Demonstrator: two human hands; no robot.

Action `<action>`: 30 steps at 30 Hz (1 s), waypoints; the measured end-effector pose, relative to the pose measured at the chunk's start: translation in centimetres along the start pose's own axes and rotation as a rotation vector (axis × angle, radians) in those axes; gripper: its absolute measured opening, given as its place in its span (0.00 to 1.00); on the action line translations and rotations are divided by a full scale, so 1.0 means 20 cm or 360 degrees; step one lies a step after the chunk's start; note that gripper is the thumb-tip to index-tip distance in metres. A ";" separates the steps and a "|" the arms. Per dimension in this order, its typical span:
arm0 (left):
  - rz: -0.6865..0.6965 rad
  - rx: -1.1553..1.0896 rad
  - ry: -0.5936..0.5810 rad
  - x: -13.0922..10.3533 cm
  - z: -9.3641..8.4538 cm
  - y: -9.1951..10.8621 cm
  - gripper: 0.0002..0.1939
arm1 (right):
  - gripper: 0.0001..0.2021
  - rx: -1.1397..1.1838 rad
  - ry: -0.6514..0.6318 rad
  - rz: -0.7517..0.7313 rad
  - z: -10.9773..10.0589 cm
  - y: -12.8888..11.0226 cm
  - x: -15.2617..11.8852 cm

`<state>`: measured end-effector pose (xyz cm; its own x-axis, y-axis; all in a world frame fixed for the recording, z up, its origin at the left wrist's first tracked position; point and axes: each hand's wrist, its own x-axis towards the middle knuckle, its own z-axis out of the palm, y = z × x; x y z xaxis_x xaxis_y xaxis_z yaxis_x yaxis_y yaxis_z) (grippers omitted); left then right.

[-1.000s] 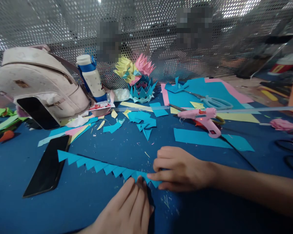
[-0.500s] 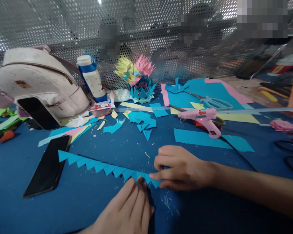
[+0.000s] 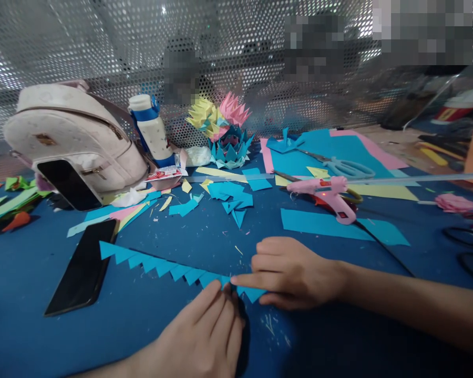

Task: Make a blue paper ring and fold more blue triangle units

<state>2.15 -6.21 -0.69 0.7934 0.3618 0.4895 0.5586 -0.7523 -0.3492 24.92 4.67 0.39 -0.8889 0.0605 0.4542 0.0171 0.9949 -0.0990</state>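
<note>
A blue paper strip (image 3: 163,266) with a row of folded triangular points along its near edge lies slanted across the table. My left hand (image 3: 207,328) comes in from below, its fingers drawn together in a pinch on the near edge of the strip. From the right, my right hand (image 3: 295,273) lays its stretched index finger on the strip close to the left fingertips. The right thumb is by the strip's right end, and the other fingers are curled. The left end of the strip reaches the edge of a black phone (image 3: 82,268).
A pink glue gun (image 3: 327,194) with a black cord lies beyond my right hand, near blue-handled scissors (image 3: 349,167). Paper scraps (image 3: 232,197) and folded paper flowers (image 3: 230,147) are further back. A backpack (image 3: 79,126) and a bottle (image 3: 152,128) stand behind left.
My right index finger has slid left along the strip, towards my left fingertips. The view has shifted slightly, so things on the left appear a little further right.
</note>
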 end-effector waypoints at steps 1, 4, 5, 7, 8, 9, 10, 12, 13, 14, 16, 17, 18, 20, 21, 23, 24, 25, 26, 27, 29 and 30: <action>0.0002 -0.0001 0.0002 0.00 0.00 0.00 0.11 | 0.22 -0.0020 -0.0056 0.0007 0.01 0.00 0.00; 0.0017 -0.0001 0.0001 0.00 -0.01 0.00 0.11 | 0.21 -0.0026 -0.0057 0.0007 0.01 0.00 -0.01; 0.0027 0.0006 -0.0012 0.00 -0.01 -0.01 0.11 | 0.22 -0.0026 -0.0019 0.0007 0.00 0.01 -0.01; 0.0042 0.0023 -0.0032 0.00 -0.01 -0.01 0.10 | 0.22 -0.0044 0.0068 -0.0022 -0.01 0.01 -0.02; 0.0046 0.0028 -0.0038 0.00 -0.01 -0.01 0.10 | 0.22 -0.0056 0.0086 -0.0043 -0.01 0.01 -0.02; 0.0047 0.0027 -0.0042 0.00 0.00 -0.01 0.10 | 0.21 -0.0066 0.0079 -0.0054 -0.01 0.01 -0.02; 0.0043 0.0023 -0.0038 0.00 0.00 -0.01 0.10 | 0.21 -0.0075 0.0053 -0.0052 -0.01 0.00 -0.02; 0.0031 0.0011 -0.0016 0.00 0.00 -0.01 0.10 | 0.23 -0.0082 -0.0030 -0.0007 0.01 0.01 -0.02; 0.0026 0.0008 -0.0009 0.00 0.00 -0.01 0.10 | 0.24 -0.0079 -0.0054 0.0026 0.01 0.01 -0.02; 0.0018 0.0005 -0.0013 0.00 0.00 -0.01 0.10 | 0.24 -0.0069 -0.0053 0.0048 0.02 0.01 -0.02; 0.0006 0.0007 -0.0011 0.01 -0.01 -0.01 0.11 | 0.24 -0.0042 -0.0017 0.0065 0.02 0.01 -0.02; 0.0003 0.0008 -0.0007 0.01 -0.01 -0.01 0.11 | 0.24 -0.0029 0.0007 0.0066 0.02 0.01 -0.02; -0.0004 0.0008 0.0002 0.01 0.00 -0.01 0.11 | 0.24 -0.0023 0.0036 0.0059 0.02 0.02 -0.02; -0.0018 0.0002 0.0029 0.01 0.00 -0.02 0.11 | 0.24 -0.0025 0.0093 0.0019 0.00 0.02 -0.02; -0.0020 -0.0002 0.0031 0.01 0.00 -0.02 0.10 | 0.25 -0.0032 0.0123 -0.0005 -0.01 0.02 -0.02; -0.0017 -0.0005 0.0009 0.01 -0.01 -0.02 0.09 | 0.26 -0.0036 0.0157 -0.0035 -0.02 0.02 -0.03; -0.0014 -0.0010 -0.0004 0.01 -0.01 -0.03 0.09 | 0.26 -0.0026 0.0152 -0.0037 -0.02 0.02 -0.03; -0.0013 -0.0017 -0.0020 0.01 -0.01 -0.03 0.09 | 0.25 -0.0011 0.0143 -0.0032 -0.02 0.02 -0.03; -0.0014 -0.0025 -0.0027 0.01 -0.02 -0.03 0.09 | 0.25 0.0006 0.0135 -0.0027 -0.02 0.02 -0.03; -0.0015 -0.0037 -0.0026 0.02 -0.02 -0.03 0.10 | 0.25 0.0025 0.0124 -0.0026 -0.02 0.02 -0.03; -0.0024 -0.0055 0.0001 0.02 -0.02 -0.04 0.11 | 0.23 0.0045 0.0107 -0.0027 -0.01 0.02 -0.04; -0.0031 -0.0061 0.0019 0.02 -0.02 -0.04 0.11 | 0.23 0.0048 0.0099 -0.0029 -0.01 0.03 -0.04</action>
<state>1.97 -5.63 0.11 0.7793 0.3703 0.5055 0.5642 -0.7658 -0.3087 25.66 5.15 0.20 -0.8586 0.0480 0.5104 -0.0136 0.9931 -0.1164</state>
